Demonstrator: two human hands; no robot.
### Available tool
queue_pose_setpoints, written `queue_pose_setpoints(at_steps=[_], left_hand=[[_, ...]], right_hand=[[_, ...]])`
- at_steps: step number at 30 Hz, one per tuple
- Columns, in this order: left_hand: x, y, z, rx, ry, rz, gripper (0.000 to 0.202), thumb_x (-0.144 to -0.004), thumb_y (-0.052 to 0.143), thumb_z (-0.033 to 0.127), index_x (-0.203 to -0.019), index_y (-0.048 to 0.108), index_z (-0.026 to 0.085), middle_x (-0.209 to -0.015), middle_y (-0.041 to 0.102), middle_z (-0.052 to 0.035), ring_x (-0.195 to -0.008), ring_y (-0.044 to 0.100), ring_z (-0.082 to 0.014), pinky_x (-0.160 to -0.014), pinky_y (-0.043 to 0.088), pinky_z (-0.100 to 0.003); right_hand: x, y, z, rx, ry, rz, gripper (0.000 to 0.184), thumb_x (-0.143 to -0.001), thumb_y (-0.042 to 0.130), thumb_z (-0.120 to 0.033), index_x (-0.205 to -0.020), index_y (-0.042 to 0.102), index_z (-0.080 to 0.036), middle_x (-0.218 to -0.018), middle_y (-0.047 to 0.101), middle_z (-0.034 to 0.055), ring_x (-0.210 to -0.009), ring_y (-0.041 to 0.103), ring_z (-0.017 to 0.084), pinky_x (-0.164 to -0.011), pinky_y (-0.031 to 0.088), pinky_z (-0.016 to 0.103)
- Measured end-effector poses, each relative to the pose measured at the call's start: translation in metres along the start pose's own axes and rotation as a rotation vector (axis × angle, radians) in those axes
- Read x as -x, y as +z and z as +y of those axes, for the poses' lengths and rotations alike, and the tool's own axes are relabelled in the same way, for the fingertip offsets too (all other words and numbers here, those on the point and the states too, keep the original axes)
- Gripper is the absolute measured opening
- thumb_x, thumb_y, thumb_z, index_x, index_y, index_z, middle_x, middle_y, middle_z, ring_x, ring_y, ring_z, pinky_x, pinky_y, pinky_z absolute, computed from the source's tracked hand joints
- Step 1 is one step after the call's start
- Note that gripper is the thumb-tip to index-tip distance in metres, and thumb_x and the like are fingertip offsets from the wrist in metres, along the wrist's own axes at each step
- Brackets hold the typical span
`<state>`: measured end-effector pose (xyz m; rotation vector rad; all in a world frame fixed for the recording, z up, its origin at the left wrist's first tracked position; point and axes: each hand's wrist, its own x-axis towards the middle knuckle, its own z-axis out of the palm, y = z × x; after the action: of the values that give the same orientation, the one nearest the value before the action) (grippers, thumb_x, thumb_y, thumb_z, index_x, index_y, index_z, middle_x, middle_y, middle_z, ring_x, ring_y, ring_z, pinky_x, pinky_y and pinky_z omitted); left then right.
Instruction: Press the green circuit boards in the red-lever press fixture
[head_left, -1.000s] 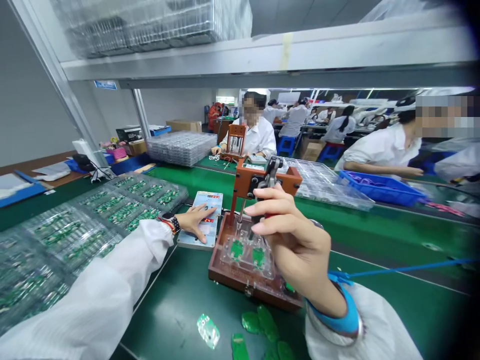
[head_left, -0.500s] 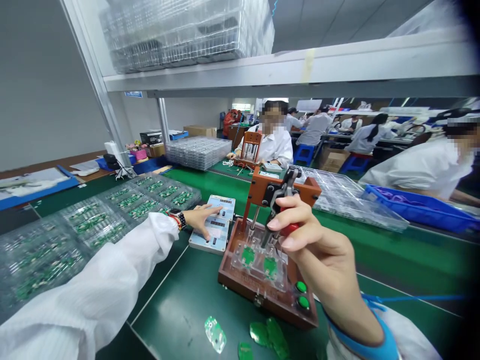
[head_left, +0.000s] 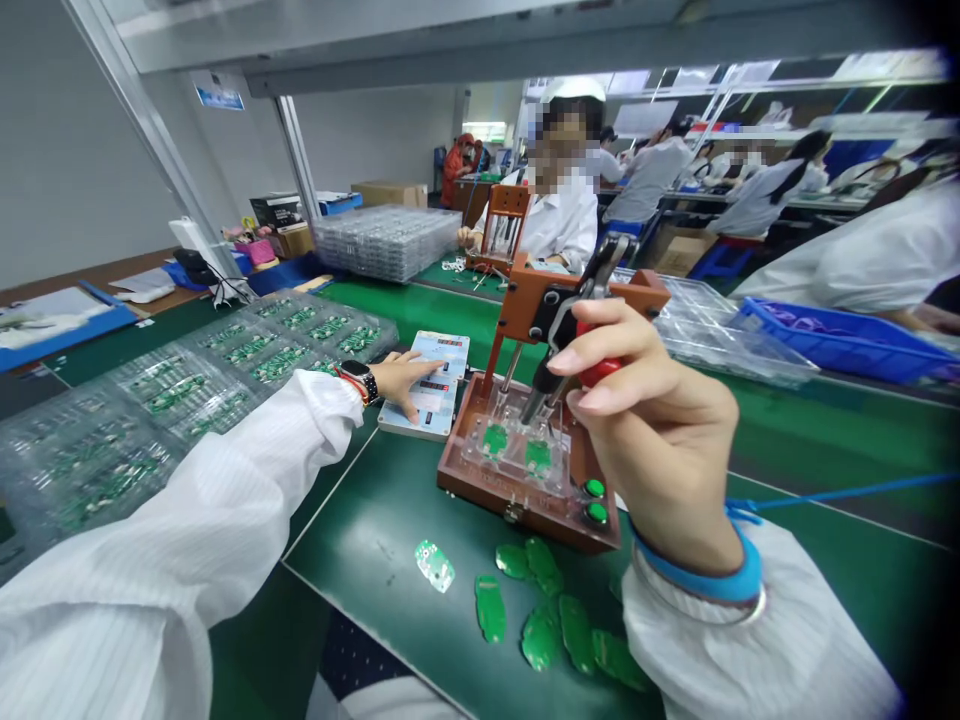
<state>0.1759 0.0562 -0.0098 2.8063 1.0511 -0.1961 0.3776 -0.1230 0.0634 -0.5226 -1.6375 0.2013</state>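
Observation:
My right hand (head_left: 652,420) is closed round the red-tipped handle (head_left: 602,371) of a toggle clamp (head_left: 574,318). The clamp is mounted on the orange upright of a wooden test fixture (head_left: 480,470). Under its clear plate, two small green circuit boards (head_left: 537,456) lie side by side. My left hand (head_left: 397,382) rests with fingers spread on two pale blue meter boxes (head_left: 422,410), a fingertip at a switch on each. Red digits glow on their displays. Two green push buttons (head_left: 595,488) sit on the fixture's right front corner.
Several loose green boards (head_left: 491,608) lie on the green bench in front of the fixture. Clear trays of boards (head_left: 180,390) spread to the left. Beyond stand stacked trays (head_left: 386,240), a blue bin (head_left: 847,340) and a co-worker (head_left: 562,215). A shelf beam (head_left: 420,60) crosses overhead.
My view has tilted downward, bringing more loose boards into sight. The meter displays, dark before, now show red digits. Both hands keep their places on the clamp handle and the boxes.

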Motion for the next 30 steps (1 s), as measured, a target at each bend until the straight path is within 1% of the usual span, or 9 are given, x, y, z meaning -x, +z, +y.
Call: queue_pose_setpoints(at_steps=[5,7,9,11,13,17,22,26,30], left_hand=[[0.038,-0.007,0.049,-0.151,-0.14,0.156,0.084,-0.073,0.079,0.017,-0.143,0.032,0.008,-0.151,0.029,-0.0212,-0.14,0.02,-0.0387,-0.107,0.022,-0.054],[0.065,-0.005,0.075,-0.268,-0.3,0.243,0.049,-0.081,0.07,0.02,-0.125,0.053,0.005,-0.134,0.051,-0.0224,-0.127,0.041,-0.039,-0.098,0.036,-0.049],[0.095,0.007,0.098,-0.239,-0.346,0.202,0.019,-0.088,0.061,0.019,-0.101,0.065,0.007,-0.105,0.066,-0.0183,-0.105,0.057,-0.0352,-0.086,0.045,-0.045],[0.119,0.027,0.113,-0.071,-0.231,0.137,0.016,-0.085,0.064,0.015,-0.1,0.066,0.012,-0.1,0.069,-0.0133,-0.097,0.061,-0.0304,-0.083,0.047,-0.042],[0.134,0.055,0.122,0.147,-0.016,0.126,0.032,-0.081,0.069,0.015,-0.113,0.063,0.018,-0.117,0.065,-0.01,-0.11,0.057,-0.0288,-0.089,0.047,-0.041],[0.142,0.1,0.137,0.342,0.074,0.17,0.044,-0.081,0.064,0.007,-0.121,0.058,0.025,-0.124,0.062,-0.0049,-0.115,0.052,-0.0267,-0.094,0.045,-0.042],[0.14,0.11,0.148,0.455,-0.017,0.236,0.044,-0.081,0.057,-0.002,-0.117,0.06,0.022,-0.103,0.064,-0.004,-0.097,0.054,-0.0233,-0.086,0.049,-0.038],[0.136,0.108,0.147,0.518,-0.006,0.275,0.044,-0.079,0.059,-0.004,-0.114,0.063,0.021,-0.095,0.06,-0.0038,-0.093,0.053,-0.0218,-0.082,0.05,-0.035],[0.134,0.11,0.15,0.585,0.122,0.354,0.026,-0.09,0.05,0.003,-0.094,0.07,0.019,-0.086,0.057,-0.0046,-0.087,0.052,-0.0193,-0.075,0.049,-0.03]], right_hand=[[0.0,-0.005,-0.003,-0.011,0.026,-0.007,0.021,-0.09,0.056,-0.013,-0.081,0.067,-0.029,-0.103,0.068,-0.0046,-0.123,0.05,0.022,-0.115,0.031,0.05],[0.004,-0.012,-0.01,0.028,0.072,-0.08,0.024,-0.09,0.054,-0.01,-0.086,0.068,-0.029,-0.118,0.063,-0.0054,-0.133,0.041,0.023,-0.116,0.03,0.05],[0.013,-0.018,-0.02,0.119,0.105,-0.109,0.029,-0.088,0.052,-0.006,-0.094,0.068,-0.03,-0.133,0.054,-0.0053,-0.136,0.036,0.024,-0.115,0.032,0.05],[0.027,-0.02,-0.03,0.27,0.07,-0.098,0.033,-0.085,0.053,-0.002,-0.101,0.066,-0.028,-0.141,0.046,-0.0024,-0.134,0.038,0.025,-0.11,0.038,0.048],[0.044,-0.018,-0.038,0.407,-0.007,-0.181,0.033,-0.083,0.054,0.001,-0.104,0.064,-0.022,-0.135,0.051,0.0051,-0.126,0.046,0.026,-0.102,0.045,0.045],[0.086,-0.007,-0.044,0.416,0.012,-0.641,0.022,-0.091,0.044,-0.005,-0.104,0.059,-0.014,-0.106,0.064,0.0117,-0.103,0.057,0.023,-0.083,0.052,0.039],[0.137,0.003,-0.04,0.485,0.312,-1.012,0.02,-0.095,0.049,-0.02,-0.113,0.058,-0.017,-0.117,0.058,0.0118,-0.111,0.052,0.027,-0.092,0.048,0.045],[0.154,0.004,-0.039,0.48,0.474,-1.109,0.026,-0.091,0.059,-0.024,-0.116,0.056,-0.019,-0.123,0.053,0.0101,-0.115,0.046,0.028,-0.098,0.043,0.048],[0.156,0.003,-0.035,0.419,0.528,-1.054,0.025,-0.093,0.057,-0.023,-0.117,0.055,-0.021,-0.119,0.053,0.0072,-0.112,0.046,0.024,-0.097,0.041,0.044]])
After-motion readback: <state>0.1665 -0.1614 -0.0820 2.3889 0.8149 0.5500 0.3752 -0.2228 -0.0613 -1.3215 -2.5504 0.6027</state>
